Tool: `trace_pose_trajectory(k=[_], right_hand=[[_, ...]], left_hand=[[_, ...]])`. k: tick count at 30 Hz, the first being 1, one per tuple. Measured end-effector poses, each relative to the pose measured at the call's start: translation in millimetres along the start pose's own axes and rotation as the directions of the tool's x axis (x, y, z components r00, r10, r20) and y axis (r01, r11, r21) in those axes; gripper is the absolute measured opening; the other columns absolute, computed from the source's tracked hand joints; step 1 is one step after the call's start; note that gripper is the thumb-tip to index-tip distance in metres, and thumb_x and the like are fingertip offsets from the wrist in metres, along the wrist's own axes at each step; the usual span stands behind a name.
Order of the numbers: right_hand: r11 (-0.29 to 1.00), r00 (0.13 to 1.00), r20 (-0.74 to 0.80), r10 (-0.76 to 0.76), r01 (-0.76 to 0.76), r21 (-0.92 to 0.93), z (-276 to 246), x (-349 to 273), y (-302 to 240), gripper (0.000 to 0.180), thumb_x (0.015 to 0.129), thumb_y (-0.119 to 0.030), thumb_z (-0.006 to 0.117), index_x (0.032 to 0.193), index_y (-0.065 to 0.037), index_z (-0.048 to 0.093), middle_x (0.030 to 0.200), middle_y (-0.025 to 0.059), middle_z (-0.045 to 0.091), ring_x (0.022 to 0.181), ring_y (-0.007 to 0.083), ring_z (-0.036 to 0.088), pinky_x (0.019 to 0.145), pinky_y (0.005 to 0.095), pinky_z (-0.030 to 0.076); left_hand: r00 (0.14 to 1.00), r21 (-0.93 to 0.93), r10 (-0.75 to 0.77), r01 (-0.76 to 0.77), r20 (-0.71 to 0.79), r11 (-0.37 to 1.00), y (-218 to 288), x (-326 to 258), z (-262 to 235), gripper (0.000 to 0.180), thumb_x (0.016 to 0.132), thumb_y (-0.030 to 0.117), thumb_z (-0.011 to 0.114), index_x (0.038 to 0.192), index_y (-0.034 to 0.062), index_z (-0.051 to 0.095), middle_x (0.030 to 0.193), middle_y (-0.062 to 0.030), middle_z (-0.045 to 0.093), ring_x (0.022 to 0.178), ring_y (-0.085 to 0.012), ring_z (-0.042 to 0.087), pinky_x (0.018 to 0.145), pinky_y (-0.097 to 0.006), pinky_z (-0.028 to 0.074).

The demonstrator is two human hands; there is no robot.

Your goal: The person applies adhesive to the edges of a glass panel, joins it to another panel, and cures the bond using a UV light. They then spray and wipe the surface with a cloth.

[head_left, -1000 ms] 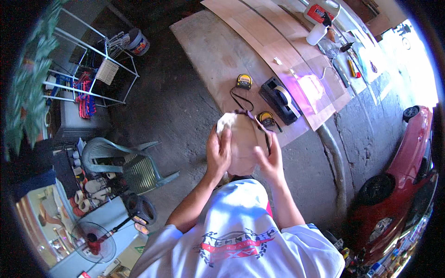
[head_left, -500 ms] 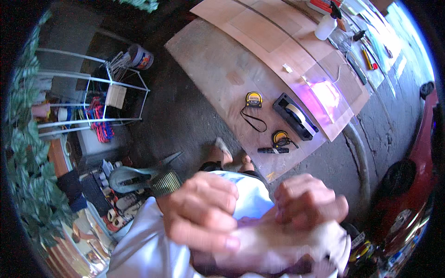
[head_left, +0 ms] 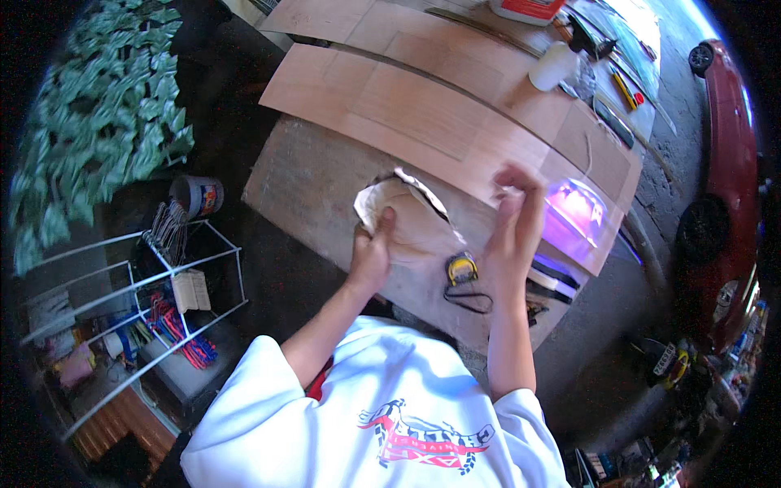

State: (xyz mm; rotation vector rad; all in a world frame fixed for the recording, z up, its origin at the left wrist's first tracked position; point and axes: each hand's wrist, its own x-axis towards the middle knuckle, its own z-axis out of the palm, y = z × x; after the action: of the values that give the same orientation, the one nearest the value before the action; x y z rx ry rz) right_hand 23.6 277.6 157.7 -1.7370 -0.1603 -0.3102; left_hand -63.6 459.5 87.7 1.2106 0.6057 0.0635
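My left hand (head_left: pixel 373 259) is closed on the rim of a pale beige, rounded, cap-like cloth piece (head_left: pixel 416 225) with a dark edge, its thumb lying over the near side. The cloth is held above the work table. To its right, my right hand (head_left: pixel 517 207) is raised near the clear sheet under the purple light (head_left: pixel 574 213). Motion blurs its bent fingers, and a small white patch shows by them; whether they hold it I cannot tell. A yellow and black tape measure (head_left: pixel 461 268) with a wrist strap lies just below the cloth. My right forearm partly covers a black tape dispenser (head_left: pixel 553 278).
Long wooden panels (head_left: pixel 423 114) lie across the table. At its far right are a white spray bottle (head_left: pixel 553 67) and a yellow utility knife (head_left: pixel 625 89). A white metal rack (head_left: pixel 163 268) stands left, beside a bucket (head_left: pixel 197 195). A red car (head_left: pixel 730 163) is at the right.
Both hands have moved from close to me out over the table, the left with the cloth piece. They have separated. The view has shifted, and my shirt front now shows.
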Motion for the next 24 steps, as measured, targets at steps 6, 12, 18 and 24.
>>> trace_pose_trajectory(k=[6, 12, 18, 24], right_hand=[[0.985, 0.789, -0.602, 0.124, -0.172, -0.023, 21, 191, 177, 0.055, 0.093, -0.028, 0.078, 0.124, 0.004, 0.048, 0.115, 0.0166, 0.058, 0.103, 0.0226, 0.059, 0.094, 0.0335, 0.047], [0.847, 0.742, -0.669, -0.025, -0.341, -0.409, -27, 282, 254, 0.088, 0.084, -0.030, 0.087, 0.145, 0.006, 0.034, 0.139, 0.0211, 0.048, 0.114, 0.0302, 0.060, 0.101, 0.0356, 0.048], [0.978, 0.893, -0.444, -0.071, -0.025, -0.207, -42, 295, 256, 0.037, 0.095, -0.025, 0.076, 0.122, -0.001, 0.066, 0.114, 0.0087, 0.069, 0.102, 0.0190, 0.064, 0.090, 0.0335, 0.050], [0.843, 0.916, -0.310, -0.255, 0.053, -0.535, -17, 294, 198, 0.034, 0.090, -0.028, 0.081, 0.111, -0.003, 0.071, 0.094, 0.0067, 0.072, 0.086, 0.0132, 0.064, 0.079, 0.0296, 0.052]], left_hand=[[0.990, 0.333, -0.137, 0.141, -0.034, 0.932, 9, 100, -130, 0.061, 0.103, 0.062, 0.048, 0.086, 0.0068, 0.069, 0.079, 0.0032, 0.063, 0.074, -0.0068, 0.055, 0.065, -0.027, 0.044], [0.978, 0.647, -0.042, -0.103, 0.204, 0.755, 58, 166, -186, 0.047, 0.103, 0.037, 0.055, 0.073, 0.0014, 0.065, 0.064, -0.0007, 0.058, 0.064, -0.0090, 0.050, 0.059, -0.032, 0.040], [0.963, 0.721, -0.092, -0.123, 0.252, 0.682, 87, 205, -149, 0.020, 0.094, 0.016, 0.066, 0.106, -0.0003, 0.068, 0.080, -0.0102, 0.072, 0.070, -0.0158, 0.070, 0.065, -0.033, 0.051], [0.867, 0.655, -0.339, 0.020, 0.365, 0.755, 87, 210, -138, 0.034, 0.100, 0.034, 0.067, 0.105, 0.0007, 0.068, 0.081, -0.0056, 0.071, 0.075, -0.0121, 0.068, 0.068, -0.028, 0.052]])
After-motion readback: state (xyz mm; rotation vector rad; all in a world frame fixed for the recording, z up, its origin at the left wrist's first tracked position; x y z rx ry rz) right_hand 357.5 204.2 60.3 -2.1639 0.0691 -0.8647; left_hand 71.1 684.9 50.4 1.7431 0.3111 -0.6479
